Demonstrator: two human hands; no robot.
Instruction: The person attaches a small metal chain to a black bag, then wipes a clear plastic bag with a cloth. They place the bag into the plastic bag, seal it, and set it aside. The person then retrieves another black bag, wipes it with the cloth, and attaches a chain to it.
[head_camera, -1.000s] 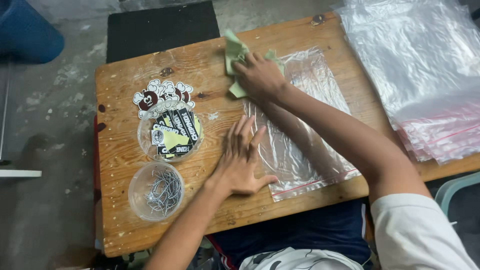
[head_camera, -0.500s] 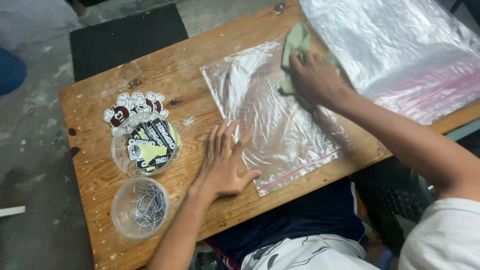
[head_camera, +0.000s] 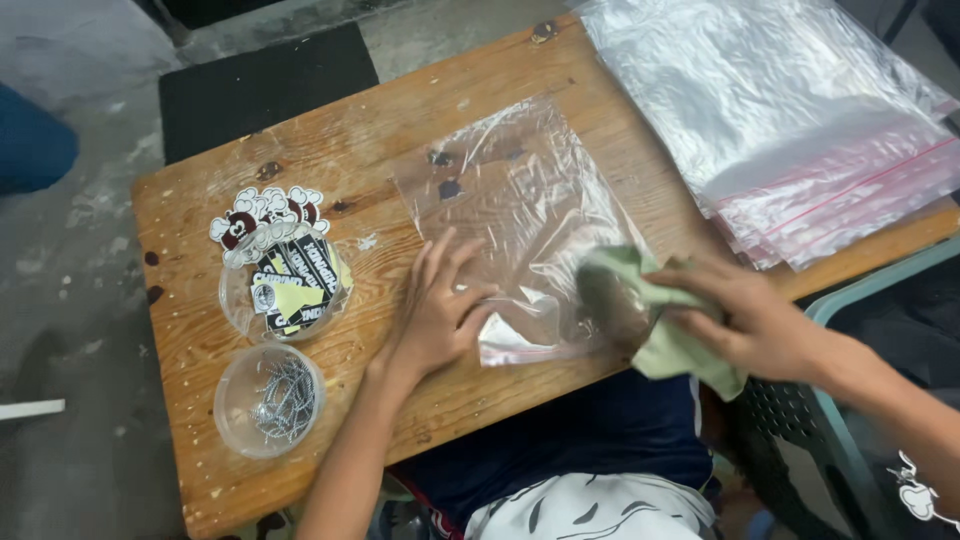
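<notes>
My left hand (head_camera: 440, 315) lies flat, fingers spread, gripping nothing; it pins the near left corner of the clear zip bag (head_camera: 520, 225) to the wooden table (head_camera: 200, 340). The bag extends away from me, long axis running from the near edge toward the far right. My right hand (head_camera: 745, 320) is closed around a green cloth (head_camera: 640, 310), pressed on the bag's near right corner. Both hands touch the bag's near edge. A stack of zip bags (head_camera: 800, 130) lies further right.
</notes>
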